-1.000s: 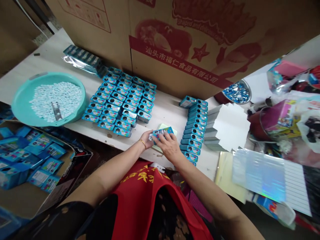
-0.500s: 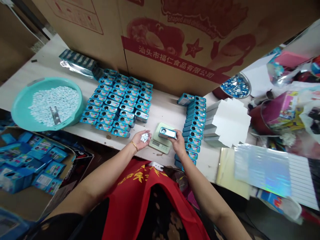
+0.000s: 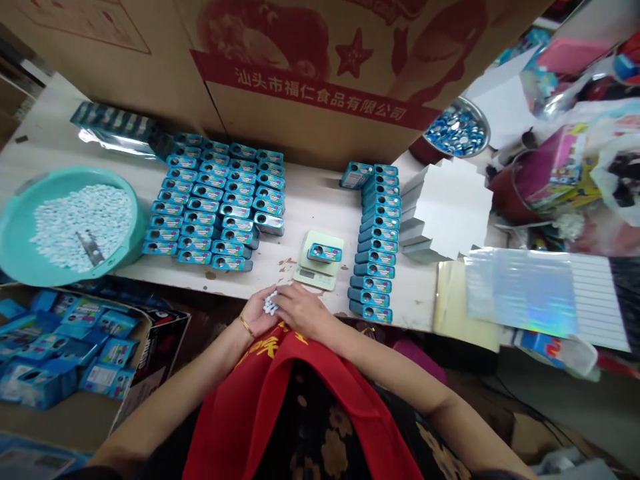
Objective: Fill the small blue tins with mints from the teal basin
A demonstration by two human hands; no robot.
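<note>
Cupped palm up, my left hand [image 3: 257,313] holds a small heap of white candies [image 3: 271,303] in front of the table edge. Over that heap, my right hand [image 3: 300,308] has its fingers bent down among the candies, with the fingertips partly hidden. Just beyond the hands sits a pale green digital scale [image 3: 306,274]. On its platform stands a blue tin [image 3: 325,253] with a round dark hole in its top. A turquoise basin [image 3: 131,207] at the left contains many more white candies and a metal scoop [image 3: 90,249].
Rows of blue tins [image 3: 203,205] stand left of the scale, and a column of tins [image 3: 376,247] to its right. Farther right are folded white cartons [image 3: 447,207] and a metal bowl [image 3: 486,127] of blue-silver pieces. A large cardboard box [image 3: 300,137] walls the back.
My right hand has let go of the tin, leaving it on the scale, and moved left to the candies in my left hand. Both hands are now nearer my body.
</note>
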